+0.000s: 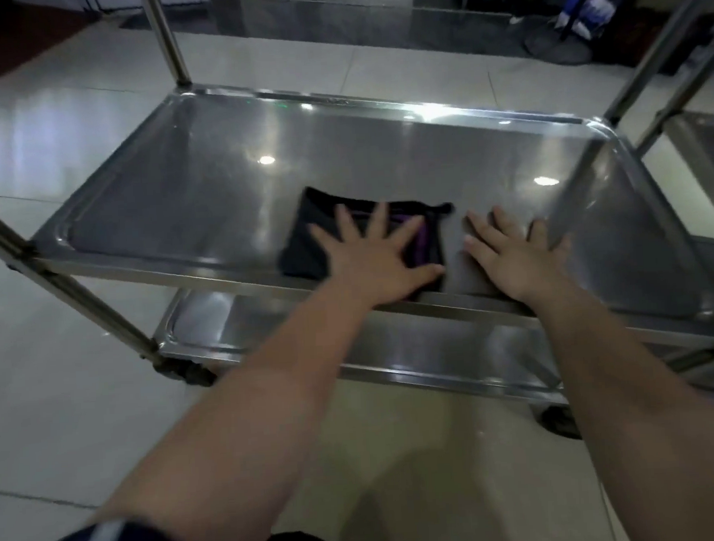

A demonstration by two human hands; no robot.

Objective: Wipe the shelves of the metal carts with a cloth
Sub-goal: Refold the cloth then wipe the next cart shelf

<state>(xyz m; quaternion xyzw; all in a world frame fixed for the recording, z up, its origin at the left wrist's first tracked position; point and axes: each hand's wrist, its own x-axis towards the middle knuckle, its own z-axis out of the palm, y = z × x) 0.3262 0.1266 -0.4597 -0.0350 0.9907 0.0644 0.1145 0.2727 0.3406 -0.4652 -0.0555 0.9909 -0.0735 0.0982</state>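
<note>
Tiled floor [71, 132] is lying under everything. Metal cart [167, 40] is standing on it. Its middle shelf [217, 161] is filling most of the view, and a lower shelf [413, 346] is showing beneath that shelf's near edge.

Dark cloth [316, 239], folded flat with a purple strip showing, is lying on the shelf close to its near rim, roughly mid-length.

Left hand [378, 265] is pressing down on the cloth with fingers spread straight, so its grip is released and nothing is clenched. Right hand [516, 262] is resting flat on bare shelf metal just beside the cloth. Its grip is released too, and its outer side is sitting near the cart's upright post [578, 184].

Judging handling: the cloth is looking soft, light and limp, and is likely sliding easily on the glossy steel. A flat palm on its middle is probably suiting it better than pinching a corner, which could be letting it bunch. The shelf itself is looking stiff and slick.
</note>
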